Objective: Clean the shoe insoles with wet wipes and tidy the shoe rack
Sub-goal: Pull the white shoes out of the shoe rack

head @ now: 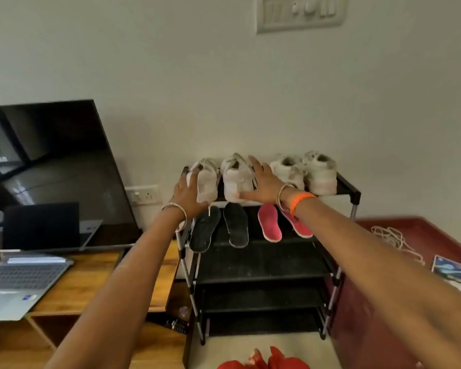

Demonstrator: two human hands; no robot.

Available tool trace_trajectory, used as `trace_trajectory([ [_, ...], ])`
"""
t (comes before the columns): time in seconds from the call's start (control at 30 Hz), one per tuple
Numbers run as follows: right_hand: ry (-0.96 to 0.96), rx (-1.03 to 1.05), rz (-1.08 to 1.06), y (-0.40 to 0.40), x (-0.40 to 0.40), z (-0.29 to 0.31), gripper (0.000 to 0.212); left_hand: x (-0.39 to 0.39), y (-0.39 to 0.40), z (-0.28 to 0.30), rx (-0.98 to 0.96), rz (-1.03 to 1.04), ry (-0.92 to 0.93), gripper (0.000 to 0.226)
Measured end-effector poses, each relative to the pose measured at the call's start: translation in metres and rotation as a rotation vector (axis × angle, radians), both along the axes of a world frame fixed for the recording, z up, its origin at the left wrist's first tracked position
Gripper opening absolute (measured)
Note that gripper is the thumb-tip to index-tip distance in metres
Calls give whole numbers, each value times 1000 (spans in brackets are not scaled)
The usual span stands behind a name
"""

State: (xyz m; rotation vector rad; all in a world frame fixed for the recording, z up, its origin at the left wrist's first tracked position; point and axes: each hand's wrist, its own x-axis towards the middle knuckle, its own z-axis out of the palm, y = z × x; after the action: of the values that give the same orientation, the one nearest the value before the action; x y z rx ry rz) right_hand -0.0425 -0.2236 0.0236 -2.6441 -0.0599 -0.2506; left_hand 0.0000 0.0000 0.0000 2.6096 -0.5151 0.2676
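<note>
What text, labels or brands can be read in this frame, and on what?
No text is readable.
Laptop: sticker near the front edge, too blurred to read.
Blue packet on the red surface: print too blurred.
Shoes on the rack: no brand readable.
Wall switch panel: no marks legible.

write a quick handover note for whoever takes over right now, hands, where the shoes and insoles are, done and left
Left hand: grips the leftmost white shoe on the rack's top shelf.
Right hand: fingers spread flat against the second white shoe.
Another white pair sits at the right of the top shelf.
Black insoles and pink insoles lie on the second shelf; lower shelves look bare.
Done: shoes and insoles are on the rack. Whether insoles are wiped, cannot tell; no wipes in view.
Left: square up the left pair.
</note>
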Motion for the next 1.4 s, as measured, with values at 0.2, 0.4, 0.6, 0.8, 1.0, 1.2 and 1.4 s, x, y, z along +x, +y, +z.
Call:
trace_trajectory([
  [0.2,-116,149,27,26,54,-33,74,22,-16,-19,-73,42,18,94],
  [0.4,-226,23,-124,23,78,-52,61,41,-30,-35,-440,98,-75,69],
  [0.6,-332,161,-106,24,72,-34,42,53,-25,-3,-409,139,83,43],
  [0.8,-419,263,-53,23,25,19,32,9,-8,30,-584,153,-22,34],
  [1.0,-421,394,106,46,-66,95,39,-74,14,91,-477,-26,-5,33],
  [1.2,-175,611,185,53,-149,101,31,-166,29,113,-460,-8,305,28],
  [1.4,138,610,162,53,-159,5,30,-192,8,29,-312,80,545,46],
])
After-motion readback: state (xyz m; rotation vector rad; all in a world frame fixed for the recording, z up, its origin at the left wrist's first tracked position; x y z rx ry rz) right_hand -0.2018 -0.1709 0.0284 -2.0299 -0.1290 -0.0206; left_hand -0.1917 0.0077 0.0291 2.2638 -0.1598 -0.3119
